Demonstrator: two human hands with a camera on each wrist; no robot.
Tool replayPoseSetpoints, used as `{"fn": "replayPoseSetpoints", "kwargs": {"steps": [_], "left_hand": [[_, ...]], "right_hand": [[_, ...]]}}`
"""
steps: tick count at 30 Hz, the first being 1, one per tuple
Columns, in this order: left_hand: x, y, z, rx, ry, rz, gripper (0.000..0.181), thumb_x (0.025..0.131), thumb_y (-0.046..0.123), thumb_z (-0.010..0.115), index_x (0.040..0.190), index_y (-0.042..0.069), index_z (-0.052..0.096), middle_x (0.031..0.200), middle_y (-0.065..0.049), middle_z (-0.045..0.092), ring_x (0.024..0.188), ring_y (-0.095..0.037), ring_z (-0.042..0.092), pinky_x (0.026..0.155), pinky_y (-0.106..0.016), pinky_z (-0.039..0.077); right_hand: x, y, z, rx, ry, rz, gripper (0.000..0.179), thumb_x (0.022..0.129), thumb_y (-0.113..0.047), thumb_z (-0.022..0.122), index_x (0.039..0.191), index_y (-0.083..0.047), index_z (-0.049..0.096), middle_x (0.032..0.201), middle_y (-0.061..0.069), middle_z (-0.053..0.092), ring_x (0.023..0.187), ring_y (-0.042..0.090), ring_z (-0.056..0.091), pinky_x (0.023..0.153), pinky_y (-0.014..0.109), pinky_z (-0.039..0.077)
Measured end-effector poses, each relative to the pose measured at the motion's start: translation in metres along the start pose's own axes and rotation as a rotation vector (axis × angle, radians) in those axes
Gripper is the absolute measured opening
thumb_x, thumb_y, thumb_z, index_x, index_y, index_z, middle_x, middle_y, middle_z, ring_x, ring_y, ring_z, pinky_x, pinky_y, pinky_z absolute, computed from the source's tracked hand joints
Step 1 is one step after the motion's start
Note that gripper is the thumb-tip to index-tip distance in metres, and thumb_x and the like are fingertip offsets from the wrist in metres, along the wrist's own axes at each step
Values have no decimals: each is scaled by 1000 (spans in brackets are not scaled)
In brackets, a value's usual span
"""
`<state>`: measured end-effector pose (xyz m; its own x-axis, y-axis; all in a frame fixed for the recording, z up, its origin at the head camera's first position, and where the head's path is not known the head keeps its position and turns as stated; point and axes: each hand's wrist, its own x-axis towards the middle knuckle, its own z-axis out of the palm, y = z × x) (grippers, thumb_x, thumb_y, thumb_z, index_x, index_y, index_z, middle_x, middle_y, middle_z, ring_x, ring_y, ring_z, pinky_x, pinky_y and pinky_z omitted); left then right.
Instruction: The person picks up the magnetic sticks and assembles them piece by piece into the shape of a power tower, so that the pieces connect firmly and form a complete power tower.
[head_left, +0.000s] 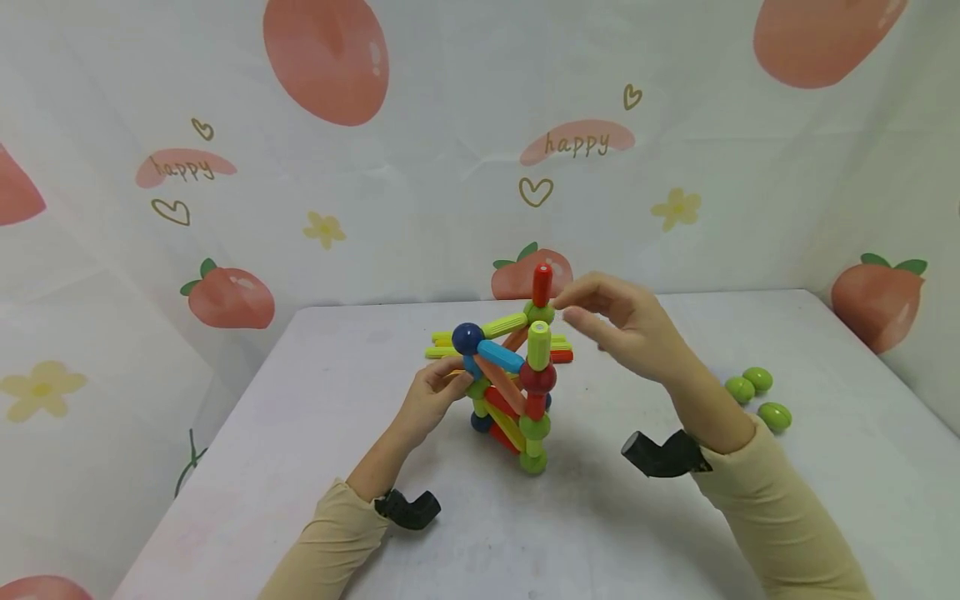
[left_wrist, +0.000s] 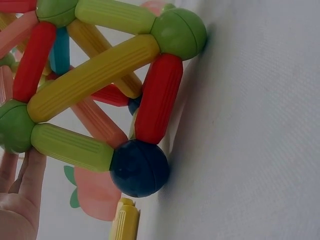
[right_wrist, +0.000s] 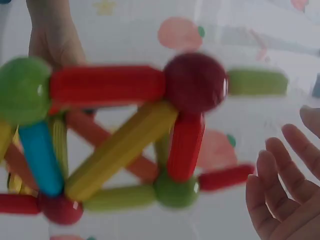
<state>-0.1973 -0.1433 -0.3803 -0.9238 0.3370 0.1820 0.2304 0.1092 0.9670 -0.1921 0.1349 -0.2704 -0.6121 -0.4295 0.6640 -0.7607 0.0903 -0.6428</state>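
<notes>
A tower of magnetic building sticks and balls [head_left: 500, 357] stands on the table, built in stacked square levels with diagonal braces. My left hand [head_left: 435, 394] holds its left side at mid-height, thumb and fingers about a green ball [left_wrist: 15, 127] and the blue stick above it. On top, a red stick [head_left: 542, 285] rises from a green ball, and a yellow-green stick [head_left: 538, 345] stands upright on a dark red ball [right_wrist: 196, 82]. Beside the red stick is my right hand [head_left: 622, 321], fingers loosely bent and apart with nothing between them; the right wrist view shows its fingers [right_wrist: 272, 177] spread.
Behind the tower lie several loose yellow-green sticks [head_left: 440, 352] and a red stick [head_left: 561, 356]. Three green balls [head_left: 774, 416] rest on the table at the right. A white cloth with printed fruit [head_left: 228, 298] hangs behind the table.
</notes>
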Motion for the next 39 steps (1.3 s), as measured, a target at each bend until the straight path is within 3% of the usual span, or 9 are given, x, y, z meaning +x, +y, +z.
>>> {"fn": "replayPoseSetpoints", "kwargs": {"steps": [4, 7, 10, 13, 17, 23, 28, 35, 39], "left_hand": [[-1, 1, 1, 46, 10, -10, 37, 92, 14, 59, 125, -1, 53, 125, -20, 55, 115, -27, 58, 92, -30, 52], [-1, 1, 3, 80, 24, -21, 39, 88, 13, 63, 125, 2, 55, 127, -18, 54, 119, -33, 55, 93, -30, 51], [-3, 0, 5, 88, 41, -19, 39, 86, 13, 66, 123, 4, 56, 126, -17, 52, 117, -34, 55, 92, -29, 52], [-4, -2, 7, 93, 55, 18, 40, 84, 11, 68, 121, 2, 56, 123, -18, 53, 112, -34, 58, 89, -28, 53], [-6, -3, 9, 118, 64, 68, 38, 84, 8, 67, 120, 1, 56, 120, -21, 57, 108, -36, 60, 86, -28, 54], [-5, -2, 9, 144, 59, 81, 37, 85, 7, 66, 120, 1, 57, 120, -20, 58, 109, -36, 60, 87, -30, 54], [3, -1, 7, 178, 5, 31, 37, 87, 12, 64, 123, 4, 56, 123, -17, 58, 115, -34, 57, 93, -34, 52], [18, -3, 8, 142, -77, -123, 40, 90, 23, 62, 128, 14, 54, 131, -7, 55, 125, -28, 51, 99, -40, 48], [26, -6, 14, 86, -94, -115, 41, 91, 20, 60, 131, 10, 52, 132, -12, 54, 126, -29, 50, 100, -39, 47]], "right_hand": [[-4, 27, -19, -56, 41, 219, 17, 92, -5, 54, 104, 6, 59, 95, -15, 60, 84, 2, 58, 77, 11, 50], [-10, 57, -34, -152, 23, 443, 26, 95, -18, 53, 110, 2, 58, 99, -8, 59, 84, 0, 59, 79, 13, 50], [-20, 89, -45, -218, -21, 654, 37, 96, -29, 51, 117, 0, 56, 109, 9, 59, 89, 10, 61, 85, 25, 52], [-35, 118, -51, -257, -70, 810, 43, 96, -30, 50, 124, 2, 51, 122, 23, 54, 97, 25, 61, 88, 35, 52], [-53, 147, -53, -275, -111, 949, 47, 94, -23, 54, 131, 5, 45, 130, 32, 46, 103, 37, 57, 82, 30, 52], [-63, 165, -51, -408, -160, 966, 42, 89, -22, 60, 119, 7, 54, 114, 29, 56, 88, 26, 57, 67, 23, 43], [-60, 162, -52, -386, -145, 964, 37, 90, -20, 60, 112, 9, 54, 107, 27, 57, 74, 15, 57, 61, 20, 44], [-37, 133, -59, -344, -36, 859, 40, 93, -25, 55, 119, 6, 53, 118, 28, 56, 95, 32, 59, 70, 19, 45], [-13, 101, -61, -316, 79, 740, 45, 94, -32, 54, 126, 0, 53, 119, 19, 58, 92, 14, 62, 78, 23, 44]]}}
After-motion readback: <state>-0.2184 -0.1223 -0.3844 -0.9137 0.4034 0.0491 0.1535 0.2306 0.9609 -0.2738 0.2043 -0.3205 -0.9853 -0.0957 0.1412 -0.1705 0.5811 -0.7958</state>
